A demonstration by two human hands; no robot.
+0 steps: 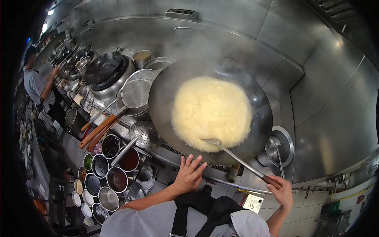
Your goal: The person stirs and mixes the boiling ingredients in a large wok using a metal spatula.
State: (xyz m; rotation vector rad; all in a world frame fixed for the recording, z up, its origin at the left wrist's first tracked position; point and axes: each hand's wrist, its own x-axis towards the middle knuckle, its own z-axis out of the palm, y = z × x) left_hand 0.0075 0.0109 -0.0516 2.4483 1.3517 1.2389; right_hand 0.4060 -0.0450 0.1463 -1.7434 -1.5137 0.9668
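Observation:
A large dark wok [162, 106] holds pale yellow, bubbling, foamy contents [211, 110], and steam rises above it. My right hand [281, 192] grips the wooden end of a long-handled metal ladle [241, 161]. The ladle's head dips into the front edge of the foam. Near the wok's front rim, my left hand [190, 173] has its fingers spread and holds nothing. Whether its fingertips touch the rim or the stove edge is hard to tell.
Left of the wok are wire strainers [138, 89], a perforated scoop [143, 135], condiment containers [117, 178] and another wok [103, 68]. At the right, a metal bowl [289, 148] holds a ladle. A person [37, 81] stands far left.

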